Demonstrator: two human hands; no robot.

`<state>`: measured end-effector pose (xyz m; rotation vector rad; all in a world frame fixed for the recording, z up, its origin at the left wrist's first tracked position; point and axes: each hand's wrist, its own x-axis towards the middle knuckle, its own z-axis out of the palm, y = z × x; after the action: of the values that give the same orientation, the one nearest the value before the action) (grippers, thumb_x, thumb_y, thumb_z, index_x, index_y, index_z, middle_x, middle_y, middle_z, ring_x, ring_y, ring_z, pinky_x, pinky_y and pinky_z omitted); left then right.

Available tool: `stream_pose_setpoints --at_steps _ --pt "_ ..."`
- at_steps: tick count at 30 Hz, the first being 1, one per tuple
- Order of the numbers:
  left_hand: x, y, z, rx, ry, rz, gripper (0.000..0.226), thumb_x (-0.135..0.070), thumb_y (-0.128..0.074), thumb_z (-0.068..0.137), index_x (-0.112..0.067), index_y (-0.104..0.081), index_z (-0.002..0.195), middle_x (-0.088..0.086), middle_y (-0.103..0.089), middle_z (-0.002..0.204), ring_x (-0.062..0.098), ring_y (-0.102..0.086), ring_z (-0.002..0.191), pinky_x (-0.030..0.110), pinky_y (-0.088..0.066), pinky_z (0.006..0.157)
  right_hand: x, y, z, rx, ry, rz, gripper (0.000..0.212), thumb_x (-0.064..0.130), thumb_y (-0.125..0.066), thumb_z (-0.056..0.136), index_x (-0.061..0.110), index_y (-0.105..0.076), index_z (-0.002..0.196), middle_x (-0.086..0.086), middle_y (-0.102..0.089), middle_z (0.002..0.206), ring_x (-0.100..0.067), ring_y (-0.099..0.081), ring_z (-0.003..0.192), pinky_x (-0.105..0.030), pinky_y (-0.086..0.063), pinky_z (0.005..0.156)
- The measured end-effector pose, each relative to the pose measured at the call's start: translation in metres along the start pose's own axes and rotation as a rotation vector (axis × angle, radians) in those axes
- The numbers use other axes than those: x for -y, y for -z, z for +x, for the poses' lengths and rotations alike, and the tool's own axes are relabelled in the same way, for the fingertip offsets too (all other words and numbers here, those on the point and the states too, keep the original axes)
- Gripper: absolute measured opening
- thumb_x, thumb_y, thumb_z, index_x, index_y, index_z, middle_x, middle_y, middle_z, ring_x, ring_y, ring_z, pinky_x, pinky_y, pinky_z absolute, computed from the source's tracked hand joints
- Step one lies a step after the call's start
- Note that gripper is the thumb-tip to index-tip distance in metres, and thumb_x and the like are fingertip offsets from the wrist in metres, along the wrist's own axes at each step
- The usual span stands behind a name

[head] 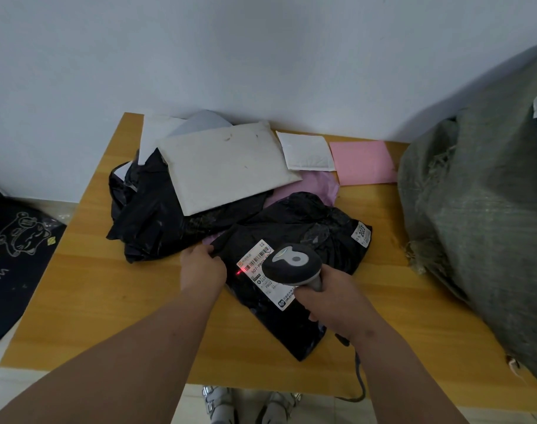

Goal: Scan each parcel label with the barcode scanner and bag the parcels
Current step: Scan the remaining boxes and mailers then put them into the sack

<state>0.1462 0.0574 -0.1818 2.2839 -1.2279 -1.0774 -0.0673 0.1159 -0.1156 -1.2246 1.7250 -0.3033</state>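
Observation:
A black plastic parcel [294,228] lies at the middle of the wooden table [114,301], its white shipping label [258,261] facing up. My right hand [331,298] grips the handle of a black and grey barcode scanner [293,266], which hovers just over the label and hides part of it. A red scan dot glows at the label's left edge. My left hand [201,267] pinches the parcel's left edge and holds it flat.
Behind lie a large white padded mailer [227,166], another black bag [150,209], a small white mailer [307,151], a pink envelope [363,162] and a lilac bag [313,185]. A big grey woven sack [481,209] stands at the right. A dark mat [16,255] covers the floor at left.

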Motion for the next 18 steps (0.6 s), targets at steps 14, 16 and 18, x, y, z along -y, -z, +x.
stream_pose_setpoints --at_steps 14,16,18 --pt "-0.013 -0.007 -0.001 0.050 0.112 -0.061 0.010 -0.015 -0.062 0.089 -0.010 -0.059 0.081 0.008 -0.055 0.074 0.025 -0.053 0.071 0.033 -0.043 0.067 -0.002 0.009 -0.003 -0.019 -0.003 0.011 0.018 0.030 -0.061 0.084 0.014 -0.060 0.093 -0.011 -0.068 0.084 -0.033 -0.069 0.081 -0.049 -0.057 0.074" --pt "-0.018 -0.005 -0.007 0.056 0.033 0.004 0.006 -0.016 -0.058 0.091 -0.014 -0.063 0.095 0.003 -0.055 0.075 0.022 -0.053 0.072 0.029 -0.040 0.065 -0.002 0.011 -0.004 -0.033 -0.007 0.038 0.016 0.028 -0.062 0.086 0.013 -0.060 0.091 -0.011 -0.068 0.081 -0.032 -0.070 0.079 -0.049 -0.057 0.073" --pt "-0.023 -0.002 -0.012 0.047 -0.067 0.043 0.028 -0.017 -0.054 0.093 -0.020 -0.062 0.120 0.001 -0.060 0.085 0.021 -0.056 0.075 0.028 -0.040 0.064 -0.001 0.014 -0.003 -0.053 -0.021 0.087 0.013 0.027 -0.063 0.085 0.014 -0.060 0.090 -0.008 -0.066 0.077 -0.028 -0.069 0.072 -0.048 -0.058 0.074"
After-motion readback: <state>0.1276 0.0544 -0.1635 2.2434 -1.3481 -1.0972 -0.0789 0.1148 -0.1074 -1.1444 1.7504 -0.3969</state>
